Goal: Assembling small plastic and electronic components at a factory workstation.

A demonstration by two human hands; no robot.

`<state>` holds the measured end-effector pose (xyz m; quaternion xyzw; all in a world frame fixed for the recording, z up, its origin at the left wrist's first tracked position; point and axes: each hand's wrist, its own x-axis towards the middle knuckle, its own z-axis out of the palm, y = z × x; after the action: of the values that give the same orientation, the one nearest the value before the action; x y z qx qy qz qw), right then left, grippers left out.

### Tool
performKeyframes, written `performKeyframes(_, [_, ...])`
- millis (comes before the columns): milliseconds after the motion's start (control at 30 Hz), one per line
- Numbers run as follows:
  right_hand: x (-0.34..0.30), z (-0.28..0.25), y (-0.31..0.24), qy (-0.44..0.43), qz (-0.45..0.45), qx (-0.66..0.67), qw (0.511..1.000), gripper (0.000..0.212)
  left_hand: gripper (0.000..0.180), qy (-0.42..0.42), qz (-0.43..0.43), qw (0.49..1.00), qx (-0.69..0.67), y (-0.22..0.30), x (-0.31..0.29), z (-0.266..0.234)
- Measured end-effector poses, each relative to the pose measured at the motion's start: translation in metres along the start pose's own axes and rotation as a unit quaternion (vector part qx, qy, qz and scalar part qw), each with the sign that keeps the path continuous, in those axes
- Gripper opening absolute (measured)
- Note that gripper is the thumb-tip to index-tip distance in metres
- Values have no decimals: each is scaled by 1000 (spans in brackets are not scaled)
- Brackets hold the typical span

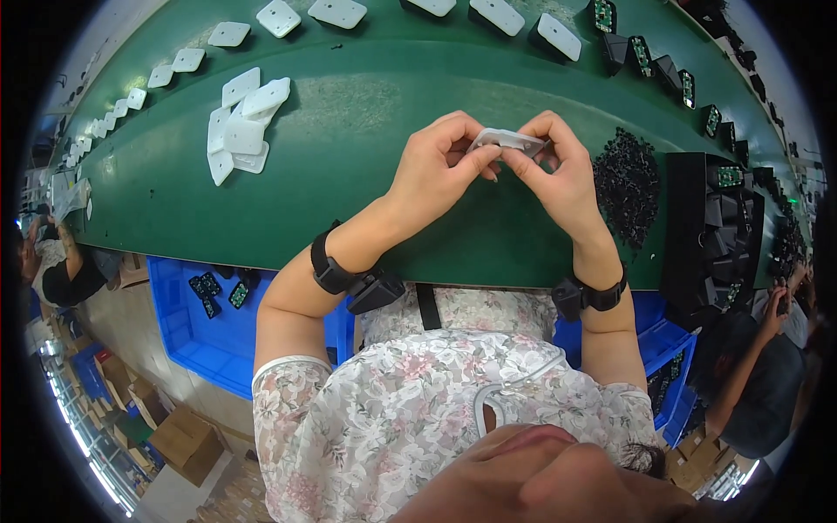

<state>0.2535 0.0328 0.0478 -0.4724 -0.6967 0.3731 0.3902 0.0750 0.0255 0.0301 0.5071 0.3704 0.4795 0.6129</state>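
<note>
Head view: the left hand [436, 166] and the right hand [562, 170] meet above the green table [349, 196], in front of the person's chest; both are closed in a pinch, thumbs nearly touching at the near edge, around one white plate [510, 139] held up between them, tilted; whether a small part sits under the thumbs I cannot tell; to the left lies a loose, overlapping heap of white plates [242, 132]; just beside the right forearm is a spread pile of small black parts [626, 185], and right of that a black box [683, 228] with dark housings inside; along the far side runs a curved row of white-topped units [338, 12], continuing rightward as black housings with green circuit boards [642, 57]; below the table's near edge, on the left, a blue bin [192, 340] holds a few board-fitted pieces; a dark strap [331, 272] circles the left forearm.
</note>
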Motion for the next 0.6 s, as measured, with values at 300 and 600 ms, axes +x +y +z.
performKeyframes(300, [4,-4,13,-14,132,146,980,17,15,-13,-60,998,-18,7,6,-5])
performKeyframes(600, [97,-107,50,80,-189,-652,730,50,11,133,-27,940,314,-9,25,-58])
